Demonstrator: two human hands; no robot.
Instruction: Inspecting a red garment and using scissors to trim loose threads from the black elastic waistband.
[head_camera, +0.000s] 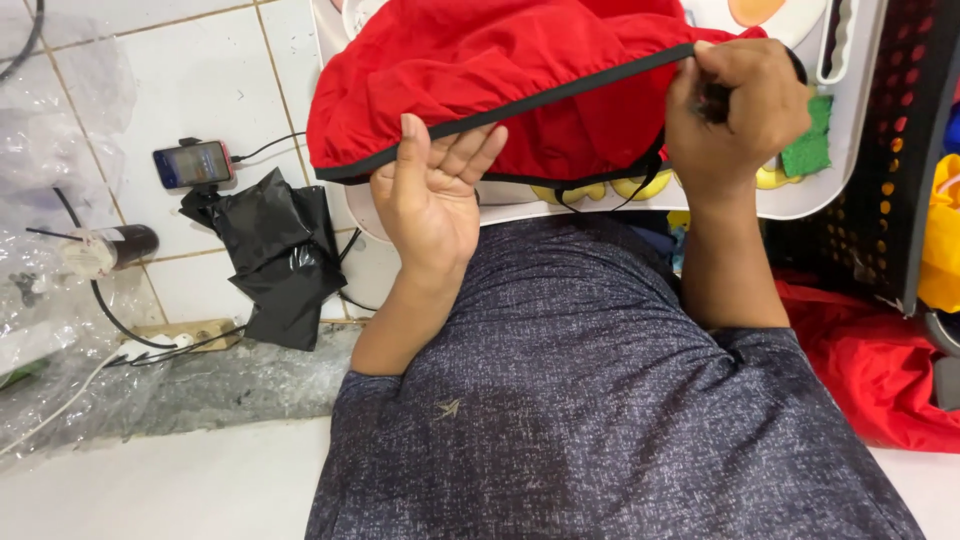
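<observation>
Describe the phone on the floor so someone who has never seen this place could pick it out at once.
Start at the white tiled floor on the person's left side, beyond the red cloth that both hands hold. There a crumpled black plastic bag lies, and the phone sits just past it on a small stand. It is the only thing there with a lit screen, and a dark cable leaves its end.

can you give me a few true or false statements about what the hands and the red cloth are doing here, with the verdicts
1. The right hand pinches the black edging of the red cloth. True.
2. The left hand is a closed fist. False: its palm is open, fingers under the cloth's edge.
3. A phone lies on the white tiled floor with a cable attached. True.
4. The black bag lies on top of the red cloth. False: it lies on the floor, left of the hands.
</observation>
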